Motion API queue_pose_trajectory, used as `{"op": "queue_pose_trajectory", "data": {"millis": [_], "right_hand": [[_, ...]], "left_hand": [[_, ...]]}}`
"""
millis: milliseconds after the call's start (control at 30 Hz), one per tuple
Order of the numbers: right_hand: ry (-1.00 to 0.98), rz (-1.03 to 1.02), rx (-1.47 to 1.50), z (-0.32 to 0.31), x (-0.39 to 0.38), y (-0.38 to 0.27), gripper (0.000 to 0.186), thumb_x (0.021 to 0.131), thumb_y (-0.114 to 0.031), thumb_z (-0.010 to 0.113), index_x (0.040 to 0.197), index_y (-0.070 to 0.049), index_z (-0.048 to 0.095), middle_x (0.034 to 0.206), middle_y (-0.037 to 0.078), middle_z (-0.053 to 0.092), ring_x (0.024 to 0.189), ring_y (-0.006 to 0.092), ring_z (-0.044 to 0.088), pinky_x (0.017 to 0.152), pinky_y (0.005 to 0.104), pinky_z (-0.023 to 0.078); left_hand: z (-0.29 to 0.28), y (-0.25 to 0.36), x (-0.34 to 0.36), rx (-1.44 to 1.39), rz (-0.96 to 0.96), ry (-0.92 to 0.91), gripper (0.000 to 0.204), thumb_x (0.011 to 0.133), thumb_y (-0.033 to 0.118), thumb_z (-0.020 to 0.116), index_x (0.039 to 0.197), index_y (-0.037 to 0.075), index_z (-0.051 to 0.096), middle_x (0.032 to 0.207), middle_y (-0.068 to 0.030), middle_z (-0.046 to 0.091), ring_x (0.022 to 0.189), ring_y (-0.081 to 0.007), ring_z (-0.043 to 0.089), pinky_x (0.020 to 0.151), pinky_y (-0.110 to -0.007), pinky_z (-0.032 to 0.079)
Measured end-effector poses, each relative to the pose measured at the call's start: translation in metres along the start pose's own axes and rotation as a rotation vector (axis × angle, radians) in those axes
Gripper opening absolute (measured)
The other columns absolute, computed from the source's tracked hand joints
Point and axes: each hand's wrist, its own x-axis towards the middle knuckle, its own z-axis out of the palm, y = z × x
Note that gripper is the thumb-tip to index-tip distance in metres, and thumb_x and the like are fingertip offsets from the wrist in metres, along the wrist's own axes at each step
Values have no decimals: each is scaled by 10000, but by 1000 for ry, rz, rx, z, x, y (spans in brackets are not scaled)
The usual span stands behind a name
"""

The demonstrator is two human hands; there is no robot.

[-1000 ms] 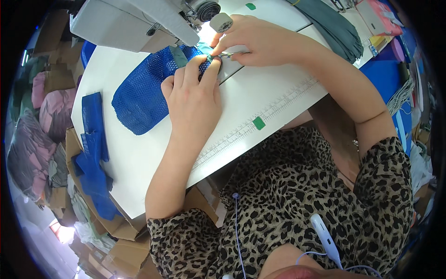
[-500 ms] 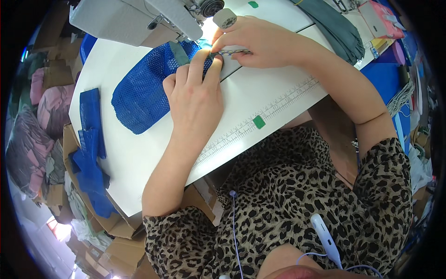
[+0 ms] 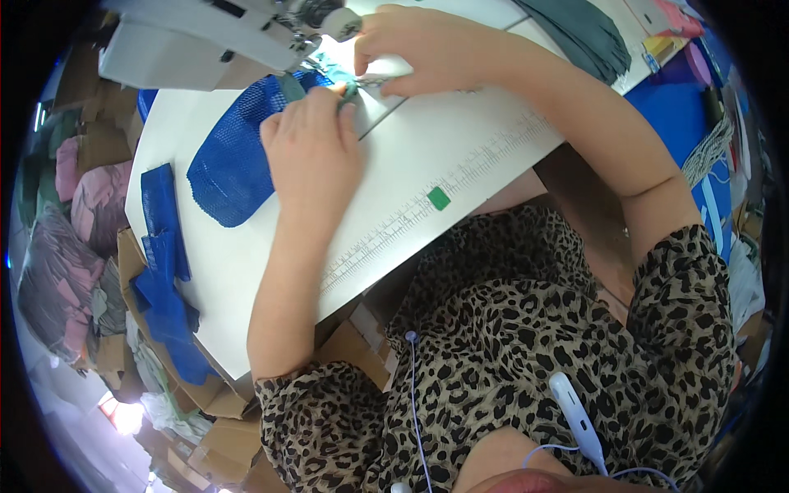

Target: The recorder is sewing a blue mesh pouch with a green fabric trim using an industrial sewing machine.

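Under the sewing machine [image 3: 173, 49] lies a blue mesh piece [image 3: 234, 156] with a grey-green band along its edge. My left hand [image 3: 316, 148] covers its right end, fingers bent and pinching the green fabric edge [image 3: 349, 89]; their tips are partly hidden. A thin patterned cord [image 3: 371, 83] runs right from that edge. My right hand [image 3: 436, 51] hovers by the cord, thumb and forefinger apart, nothing seen between them; its other fingers are partly hidden. The machine's lamp glares around the needle area.
The white table [image 3: 222, 287] has a printed ruler and a green patch [image 3: 439, 198] near its front edge. Blue mesh strips [image 3: 168, 263] hang off the left side over a cardboard box [image 3: 226, 403]. Dark green fabric strips [image 3: 579, 37] lie at far right.
My right thumb and forefinger have parted from the cord. My left hand and the mesh appear shifted left and slightly up in the picture; the whole view has moved somewhat too.
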Motion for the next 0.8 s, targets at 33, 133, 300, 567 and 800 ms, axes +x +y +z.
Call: {"op": "queue_pose_trajectory", "data": {"millis": [33, 133, 300, 567, 800], "right_hand": [[4, 7, 14, -1, 5, -4, 252, 793, -119, 664, 1044, -105, 672, 1003, 63, 654, 1014, 261, 604, 904, 390, 480], [-171, 96, -43, -18, 15, -11, 277, 774, -65, 623, 1038, -12, 692, 970, 197, 660, 949, 348, 626, 935, 411, 465], [-168, 114, -1, -10, 19, -1, 303, 771, -46, 583, 1046, -19, 708, 1028, 206, 676, 1005, 351, 632, 896, 419, 494], [-97, 72, 23, 4, 21, 9, 239, 792, -73, 586, 953, -13, 752, 911, 222, 711, 887, 368, 683, 810, 431, 532], [-145, 177, 31, 5, 22, 4, 250, 827, -94, 596, 1014, -34, 751, 994, 206, 717, 933, 341, 685, 841, 403, 536]], "left_hand": [[-3, -5, 1, -17, -34, -24, 115, 889, 138, 622, 995, 95, 609, 859, -67, 632, 855, -240, 624, 810, -404, 406], [-10, -13, 16, -204, -245, -161, 161, 958, 190, 567, 1005, 37, 587, 772, -133, 640, 761, -329, 625, 722, -415, 444], [-8, -41, 24, -389, -349, -261, 228, 1009, 261, 515, 1005, 39, 564, 787, -139, 599, 701, -213, 530, 677, -322, 441], [1, -49, 19, -516, -448, -211, 197, 1013, 226, 521, 961, 47, 583, 760, 47, 457, 697, -45, 349, 618, -214, 302], [4, -46, 14, -579, -477, -99, 164, 1020, 188, 515, 961, 52, 583, 771, 80, 414, 708, -36, 322, 631, -200, 271]]}}
